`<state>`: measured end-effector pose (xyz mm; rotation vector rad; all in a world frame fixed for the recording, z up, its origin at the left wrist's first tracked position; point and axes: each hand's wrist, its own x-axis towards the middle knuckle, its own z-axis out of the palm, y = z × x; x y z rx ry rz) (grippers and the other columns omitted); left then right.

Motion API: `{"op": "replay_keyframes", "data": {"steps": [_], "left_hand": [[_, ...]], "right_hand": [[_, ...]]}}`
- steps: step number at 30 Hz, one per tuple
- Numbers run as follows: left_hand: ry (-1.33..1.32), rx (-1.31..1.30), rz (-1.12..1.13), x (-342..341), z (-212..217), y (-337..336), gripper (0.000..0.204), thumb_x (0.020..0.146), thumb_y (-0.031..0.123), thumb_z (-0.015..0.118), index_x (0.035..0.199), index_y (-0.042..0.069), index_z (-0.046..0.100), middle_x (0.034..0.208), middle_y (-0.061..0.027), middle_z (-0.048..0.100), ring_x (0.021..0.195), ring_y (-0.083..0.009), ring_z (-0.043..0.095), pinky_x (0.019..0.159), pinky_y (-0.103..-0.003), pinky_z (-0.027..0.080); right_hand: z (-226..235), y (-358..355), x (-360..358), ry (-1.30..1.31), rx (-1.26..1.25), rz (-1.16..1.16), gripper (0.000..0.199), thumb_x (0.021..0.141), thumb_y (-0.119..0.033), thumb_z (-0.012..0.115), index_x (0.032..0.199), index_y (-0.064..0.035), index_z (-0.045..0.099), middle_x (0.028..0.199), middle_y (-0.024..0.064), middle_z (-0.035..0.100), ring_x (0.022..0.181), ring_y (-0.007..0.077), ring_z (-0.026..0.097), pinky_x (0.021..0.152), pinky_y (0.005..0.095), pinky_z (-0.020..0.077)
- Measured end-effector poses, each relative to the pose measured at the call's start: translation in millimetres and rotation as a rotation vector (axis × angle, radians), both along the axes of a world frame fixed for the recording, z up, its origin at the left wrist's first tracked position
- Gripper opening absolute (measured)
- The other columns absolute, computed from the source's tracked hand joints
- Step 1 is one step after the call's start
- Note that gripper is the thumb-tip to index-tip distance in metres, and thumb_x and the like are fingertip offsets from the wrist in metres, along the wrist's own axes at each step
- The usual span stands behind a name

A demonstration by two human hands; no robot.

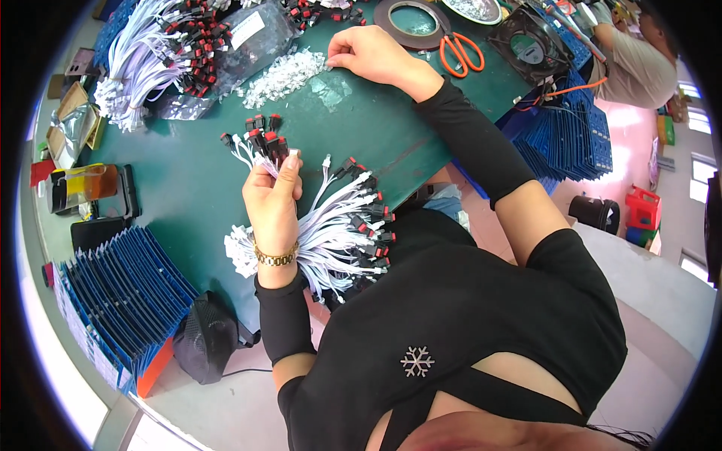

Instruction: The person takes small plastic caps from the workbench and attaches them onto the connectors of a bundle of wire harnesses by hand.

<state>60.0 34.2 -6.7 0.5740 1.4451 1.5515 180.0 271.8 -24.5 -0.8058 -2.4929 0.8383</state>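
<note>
My left hand is closed around a few white cables with black-and-red ends, its thumb pressed on top near a small white plug. Under and beside that wrist lies a larger bundle of white cables, with black-and-red ends fanned toward my body. Across the table, my right hand has thumb and fingertips pinched together at the right edge of a heap of small clear-white plastic pieces. Whatever sits between those fingertips is too small to make out.
On the green table lie another cable bundle, a clear plastic bag, orange-handled scissors, a tape roll and a black fan. Blue boards stand stacked at left. Another person sits far right.
</note>
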Motion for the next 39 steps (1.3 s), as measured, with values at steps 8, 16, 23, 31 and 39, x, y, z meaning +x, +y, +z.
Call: {"op": "replay_keyframes", "data": {"steps": [8, 16, 23, 31, 39], "left_hand": [[-0.011, 0.014, 0.048, 0, 6, 1, 0.019, 0.085, 0.014, 0.061, 0.093, -0.002, 0.058, 0.075, -0.0019, 0.057, 0.054, -0.0057, 0.041, 0.049, -0.019, 0.032], [-0.051, 0.044, 0.078, 1, 7, 0, 0.014, 0.082, 0.016, 0.065, 0.085, 0.004, 0.058, 0.071, 0.002, 0.055, 0.053, -0.0037, 0.042, 0.048, -0.018, 0.032], [-0.05, 0.026, 0.027, 1, 10, -2, 0.017, 0.085, 0.013, 0.061, 0.09, -0.003, 0.06, 0.076, -0.0052, 0.061, 0.055, -0.0065, 0.046, 0.053, -0.018, 0.037], [-0.188, 0.052, 0.002, -1, 3, -6, 0.014, 0.084, 0.01, 0.062, 0.092, -0.001, 0.061, 0.079, -0.0083, 0.066, 0.062, -0.0084, 0.058, 0.056, -0.019, 0.042], [-0.157, 0.021, -0.023, 0, 5, -8, 0.016, 0.085, 0.01, 0.06, 0.094, -0.003, 0.059, 0.08, -0.0078, 0.064, 0.061, -0.008, 0.053, 0.058, -0.018, 0.042]], "right_hand": [[-4, -20, 10, 0.017, 0.396, 0.06, 0.018, 0.077, -0.004, 0.06, 0.094, -0.0075, 0.058, 0.082, 0.0082, 0.057, 0.076, 0.0276, 0.058, 0.065, 0.0365, 0.0457], [-7, -31, 27, 0.101, 0.337, -0.03, 0.011, 0.077, -0.004, 0.061, 0.087, -0.0044, 0.063, 0.075, 0.0088, 0.06, 0.067, 0.0213, 0.06, 0.061, 0.0301, 0.0476], [38, -80, 21, 0.378, -0.696, -0.092, 0.011, 0.081, -0.007, 0.062, 0.089, 0.0004, 0.063, 0.075, 0.002, 0.063, 0.063, 0.0051, 0.056, 0.049, 0.0186, 0.0417], [35, -122, -3, 0.577, -0.761, 0.179, 0.007, 0.082, 0.001, 0.059, 0.087, 0.0014, 0.064, 0.086, 0.0036, 0.06, 0.064, 0.0064, 0.052, 0.054, 0.0183, 0.0416], [33, -116, -2, 0.512, -0.569, 0.298, 0.008, 0.081, 0.003, 0.058, 0.086, 0.0001, 0.063, 0.086, 0.0039, 0.06, 0.067, 0.0071, 0.053, 0.055, 0.0188, 0.0418]]}}
